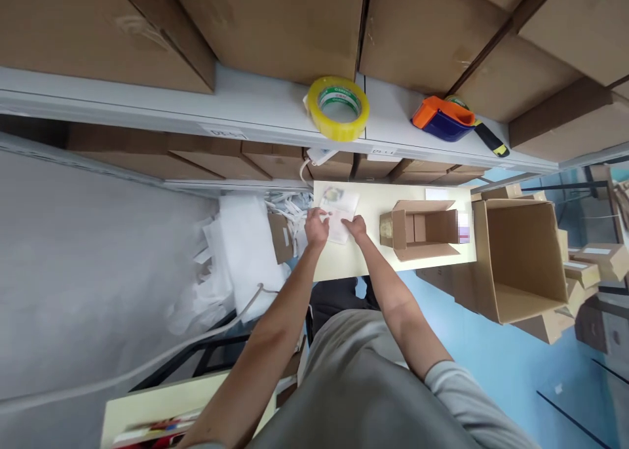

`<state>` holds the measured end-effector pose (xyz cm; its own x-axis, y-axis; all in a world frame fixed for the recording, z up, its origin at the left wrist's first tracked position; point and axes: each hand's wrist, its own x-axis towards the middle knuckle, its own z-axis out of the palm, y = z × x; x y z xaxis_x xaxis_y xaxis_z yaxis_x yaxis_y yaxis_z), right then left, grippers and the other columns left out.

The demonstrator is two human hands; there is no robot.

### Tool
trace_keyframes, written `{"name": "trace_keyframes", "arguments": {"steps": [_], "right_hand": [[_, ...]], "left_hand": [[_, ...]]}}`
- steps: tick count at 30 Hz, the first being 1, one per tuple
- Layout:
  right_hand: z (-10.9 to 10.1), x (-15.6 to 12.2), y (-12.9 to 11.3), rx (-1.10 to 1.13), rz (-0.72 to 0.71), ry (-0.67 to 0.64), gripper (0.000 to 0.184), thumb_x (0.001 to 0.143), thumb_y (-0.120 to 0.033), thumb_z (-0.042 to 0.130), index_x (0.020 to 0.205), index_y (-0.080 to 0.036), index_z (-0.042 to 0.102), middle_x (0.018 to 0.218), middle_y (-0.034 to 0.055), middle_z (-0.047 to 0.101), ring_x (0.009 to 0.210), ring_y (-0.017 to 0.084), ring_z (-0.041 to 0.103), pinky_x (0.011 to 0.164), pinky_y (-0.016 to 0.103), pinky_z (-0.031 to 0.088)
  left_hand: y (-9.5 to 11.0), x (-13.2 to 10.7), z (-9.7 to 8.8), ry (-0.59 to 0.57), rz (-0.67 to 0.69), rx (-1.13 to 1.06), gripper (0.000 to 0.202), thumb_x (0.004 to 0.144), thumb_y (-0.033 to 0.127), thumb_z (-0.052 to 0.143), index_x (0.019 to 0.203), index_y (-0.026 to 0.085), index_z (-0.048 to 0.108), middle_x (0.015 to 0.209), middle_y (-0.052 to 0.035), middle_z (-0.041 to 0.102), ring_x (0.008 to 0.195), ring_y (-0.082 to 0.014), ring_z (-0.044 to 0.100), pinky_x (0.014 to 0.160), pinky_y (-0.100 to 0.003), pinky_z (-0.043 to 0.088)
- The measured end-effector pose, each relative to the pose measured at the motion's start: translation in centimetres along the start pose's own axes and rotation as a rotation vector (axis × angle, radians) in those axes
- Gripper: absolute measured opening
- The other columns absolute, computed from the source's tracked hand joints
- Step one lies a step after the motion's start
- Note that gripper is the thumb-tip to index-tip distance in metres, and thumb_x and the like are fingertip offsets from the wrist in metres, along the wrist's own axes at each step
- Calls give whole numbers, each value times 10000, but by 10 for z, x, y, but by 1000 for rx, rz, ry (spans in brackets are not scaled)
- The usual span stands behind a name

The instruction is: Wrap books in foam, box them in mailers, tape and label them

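On the pale yellow table [366, 255] lies a pale pinkish-white sheet or flat packet [338, 231], its exact kind too blurred to tell. Behind it, and touching it, is a white part with a greenish printed picture [339, 196]. My left hand [317, 227] is at its left edge, fingers bent and closed on it. With thumb and fingers, my right hand [356, 226] pinches its right edge. An open cardboard box [413, 229] stands to the right of my right hand, its flaps folded out.
Overhead, a shelf [265, 95] bears large cartons, a yellow tape roll [339, 108], an orange and blue tape dispenser [445, 118] and a black-handled cutter [491, 139]. A big open carton [525, 259] is at the right. White foam sheeting [248, 246] and a cable [196, 337] lie left.
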<state>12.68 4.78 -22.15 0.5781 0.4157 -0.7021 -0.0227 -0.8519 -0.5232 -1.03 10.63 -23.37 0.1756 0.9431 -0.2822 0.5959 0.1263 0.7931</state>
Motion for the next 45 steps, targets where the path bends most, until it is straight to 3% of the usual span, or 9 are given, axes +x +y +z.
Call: {"name": "trace_keyframes", "arguments": {"steps": [5, 9, 12, 18, 23, 30, 35, 39, 45], "right_hand": [[4, -37, 7, 172, -103, -87, 353, 943, -412, 808, 1215, -226, 683, 1089, 60, 868, 1008, 251, 821, 868, 409, 711], [-10, -78, 14, 220, -278, -103, 321, 974, -421, 758, 1234, -246, 689, 1203, 70, 868, 1077, 254, 824, 1017, 419, 682], [-32, -115, 21, 157, -410, -46, 338, 1000, -472, 701, 1261, -258, 696, 1213, 69, 864, 1138, 290, 805, 1096, 450, 648], [-91, -197, 22, 284, -539, 96, 537, 1006, -674, 701, 1283, -219, 765, 1286, 115, 866, 1276, 353, 789, 1162, 490, 636], [-176, -236, 21, 418, -638, 73, 584, 982, -723, 761, 1246, -208, 837, 1362, 135, 858, 1338, 358, 791, 1196, 503, 633], [-339, -205, 36, 142, -747, 117, 626, 969, -760, 740, 1150, -170, 848, 1204, 156, 890, 1162, 385, 829, 1001, 474, 677], [-424, -166, 28, -466, -867, 39, 381, 1067, -517, 609, 1061, -219, 846, 903, 88, 854, 820, 311, 785, 768, 345, 545], [-445, -131, 2, -712, -956, -150, 318, 1067, -390, 586, 1138, -229, 851, 944, 80, 861, 821, 284, 765, 744, 300, 446], [-430, -74, -42, -673, -1041, -477, 351, 1018, -369, 643, 1224, -167, 842, 1135, 63, 867, 952, 248, 749, 803, 263, 461]], "left_hand": [[-6, -7, -17, 115, -167, -78, 553, 841, 137, 747, 1387, 190, 680, 1561, -233, 661, 1478, -357, 666, 1264, -532, 534], [-4, -15, -24, 59, -253, -158, 333, 854, 190, 749, 1181, 163, 801, 1136, -185, 838, 1159, -374, 812, 1108, -578, 630], [13, -33, -27, 36, -183, -236, 254, 919, 257, 725, 1122, 169, 850, 1088, -143, 845, 1048, -317, 824, 1037, -496, 666], [92, -100, -39, 135, 184, -278, 266, 1062, 345, 680, 1146, 195, 883, 1098, -100, 776, 973, -238, 776, 938, -378, 665], [177, -151, -45, 56, 477, -240, 266, 1124, 378, 647, 1127, 241, 875, 1027, -73, 758, 908, -215, 758, 882, -345, 662], [269, -179, 31, -44, 642, -346, 111, 1075, 223, 670, 1029, 242, 769, 1043, -46, 814, 926, -184, 807, 830, -282, 672], [284, -183, 109, -175, 294, -421, 103, 902, 133, 803, 892, 233, 780, 909, -39, 851, 811, -216, 830, 816, -330, 678], [273, -184, 134, -161, 28, -544, 71, 829, 172, 847, 833, 217, 792, 797, -46, 827, 784, -238, 826, 805, -350, 674], [255, -188, 136, -48, -148, -732, 151, 798, 236, 892, 848, 180, 761, 801, -59, 812, 782, -225, 824, 815, -363, 701]]}}
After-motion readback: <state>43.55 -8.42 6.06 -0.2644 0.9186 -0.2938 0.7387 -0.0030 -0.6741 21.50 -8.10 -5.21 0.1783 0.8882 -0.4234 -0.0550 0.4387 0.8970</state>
